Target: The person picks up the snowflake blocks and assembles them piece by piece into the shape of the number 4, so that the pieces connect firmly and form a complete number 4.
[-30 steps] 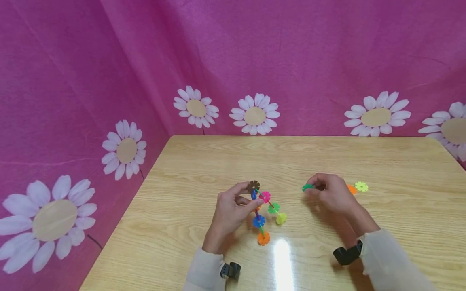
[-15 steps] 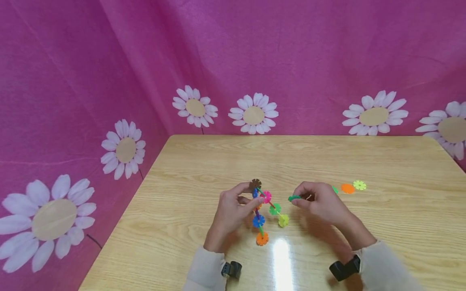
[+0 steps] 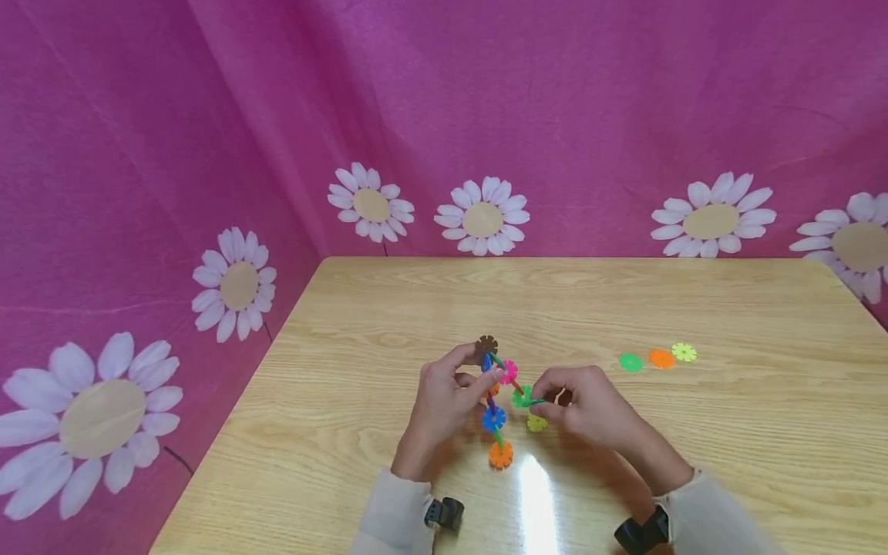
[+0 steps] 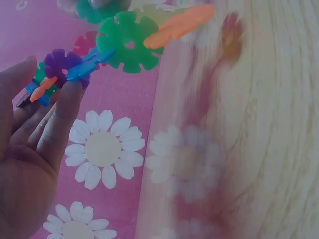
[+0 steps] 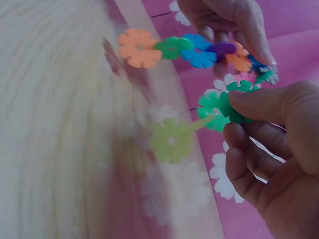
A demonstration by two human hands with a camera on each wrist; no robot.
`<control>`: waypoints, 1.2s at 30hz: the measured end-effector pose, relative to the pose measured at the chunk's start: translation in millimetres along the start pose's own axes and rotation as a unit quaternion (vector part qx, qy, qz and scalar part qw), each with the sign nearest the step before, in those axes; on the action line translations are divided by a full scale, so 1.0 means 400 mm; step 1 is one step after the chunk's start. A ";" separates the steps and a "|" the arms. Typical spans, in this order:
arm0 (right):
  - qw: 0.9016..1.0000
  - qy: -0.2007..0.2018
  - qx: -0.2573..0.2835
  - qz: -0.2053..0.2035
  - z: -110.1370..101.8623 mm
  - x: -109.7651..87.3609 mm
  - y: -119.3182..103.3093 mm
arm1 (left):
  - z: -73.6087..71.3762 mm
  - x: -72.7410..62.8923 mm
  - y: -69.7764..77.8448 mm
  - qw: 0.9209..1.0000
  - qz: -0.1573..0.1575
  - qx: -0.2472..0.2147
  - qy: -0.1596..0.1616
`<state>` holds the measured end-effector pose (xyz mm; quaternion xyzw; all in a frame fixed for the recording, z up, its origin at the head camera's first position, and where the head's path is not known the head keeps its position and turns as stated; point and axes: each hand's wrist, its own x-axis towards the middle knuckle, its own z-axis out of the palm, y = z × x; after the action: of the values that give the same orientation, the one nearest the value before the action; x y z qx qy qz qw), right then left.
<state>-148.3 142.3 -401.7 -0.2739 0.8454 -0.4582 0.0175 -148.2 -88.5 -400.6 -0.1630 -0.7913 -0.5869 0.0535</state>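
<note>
- A branched chain of notched flower-shaped plastic discs (image 3: 494,418) is slanting down from a brown disc (image 3: 486,345) in two arms, above the near-middle part of the table; whether its lowest disc is touching the tabletop, I cannot tell.
- The left hand (image 3: 444,405) is gripping the chain near its top, thumb by the pink disc (image 3: 509,371) and index finger by the brown one.
- The longer arm is running toward the person and ending in an orange disc (image 3: 501,455); the shorter is slanting to the right through a light green disc (image 3: 523,396) to a yellow-green disc (image 3: 536,422).
- The right hand (image 3: 590,408) is pinching a dark green disc (image 5: 242,85), thumb and index finger clamped on it.
- That disc is showing nearly edge-on from the head, pointing left out of the fingertips, right at the light green disc's right side; contact between the two is not clear. The right hand is being the nearer one to this spot.
- Farther right, a loose green disc (image 3: 630,362), orange disc (image 3: 662,358) and lime-yellow disc (image 3: 684,352) are lying in a row on the wooden table (image 3: 388,308).
- Behind, a magenta daisy-print cloth (image 3: 555,92) is hanging.
</note>
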 end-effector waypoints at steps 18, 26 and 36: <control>0.998 0.032 -0.025 -0.040 0.044 -0.004 -0.006 | 0.021 0.005 0.007 0.997 0.055 0.012 0.048; 0.998 0.042 -0.033 -0.043 0.056 -0.007 -0.007 | 0.027 0.002 0.003 0.996 0.070 0.016 0.053; 0.993 0.077 -0.058 -0.066 0.074 -0.012 0.005 | 0.024 0.001 0.006 0.999 0.036 0.014 0.035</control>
<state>-136.7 122.6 -421.5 -0.2937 0.8494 -0.4281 -0.0944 -146.7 -78.8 -401.3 -0.1696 -0.7907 -0.5790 0.1043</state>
